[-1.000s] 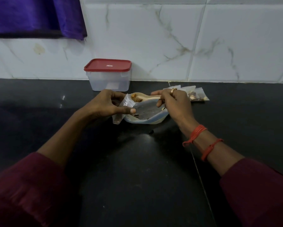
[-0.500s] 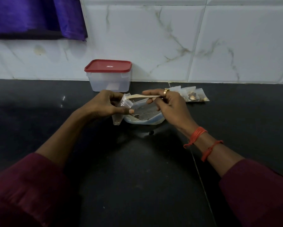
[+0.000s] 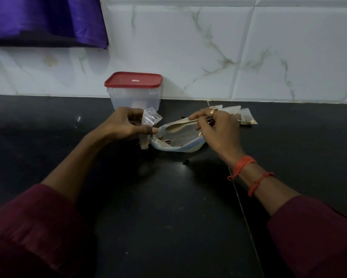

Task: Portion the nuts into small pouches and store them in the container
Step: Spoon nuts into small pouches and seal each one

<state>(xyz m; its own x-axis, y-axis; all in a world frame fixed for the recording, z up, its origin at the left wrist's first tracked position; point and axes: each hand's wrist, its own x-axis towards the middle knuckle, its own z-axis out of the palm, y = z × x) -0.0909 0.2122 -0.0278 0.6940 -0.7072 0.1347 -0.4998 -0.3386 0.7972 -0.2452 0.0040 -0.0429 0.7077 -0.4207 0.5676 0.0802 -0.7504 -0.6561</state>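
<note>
My left hand (image 3: 126,125) grips a small clear pouch (image 3: 149,122) upright, just left of a pale blue plate (image 3: 180,147). A few nuts (image 3: 167,141) lie on the plate. My right hand (image 3: 216,127) holds the handle of a wooden spoon (image 3: 178,126), whose empty bowl lies over the plate's far rim. Filled pouches (image 3: 246,117) lie behind my right hand, by the wall. A clear container with a red lid (image 3: 133,81) stands shut at the back, behind my left hand.
The black counter (image 3: 168,207) runs to a white marble-tiled wall. One dark nut (image 3: 185,162) lies loose on the counter in front of the plate. A purple cloth (image 3: 48,19) hangs at the upper left.
The spoon held nuts near the pouch's mouth one second ago; now it is empty and lowered over the plate. My left hand has lifted the pouch slightly.
</note>
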